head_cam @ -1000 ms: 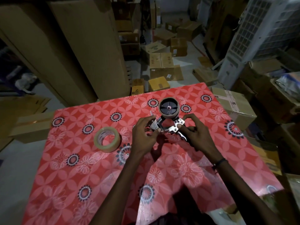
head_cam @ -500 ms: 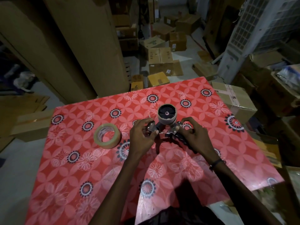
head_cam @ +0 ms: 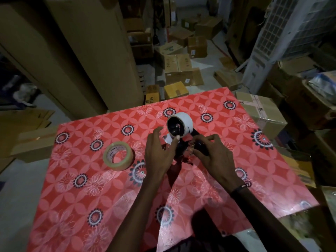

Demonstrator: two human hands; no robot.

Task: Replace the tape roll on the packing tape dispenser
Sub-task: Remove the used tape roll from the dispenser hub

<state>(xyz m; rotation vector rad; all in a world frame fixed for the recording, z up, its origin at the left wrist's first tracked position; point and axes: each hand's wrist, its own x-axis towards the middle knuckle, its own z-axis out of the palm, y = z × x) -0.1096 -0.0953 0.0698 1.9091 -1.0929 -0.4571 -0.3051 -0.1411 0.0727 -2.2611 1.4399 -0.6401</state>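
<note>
Your right hand grips the dispenser (empty core mounted); left hand spread open — new tape roll lies apart.

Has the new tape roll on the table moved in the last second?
No. The tape roll lies just left of the same dark flower print as before.

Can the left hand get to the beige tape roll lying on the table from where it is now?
Probably yes. The left hand is open with spread fingers, holding nothing, and the beige tape roll lies just to its left on the red flowered tablecloth, with nothing between them.
</note>
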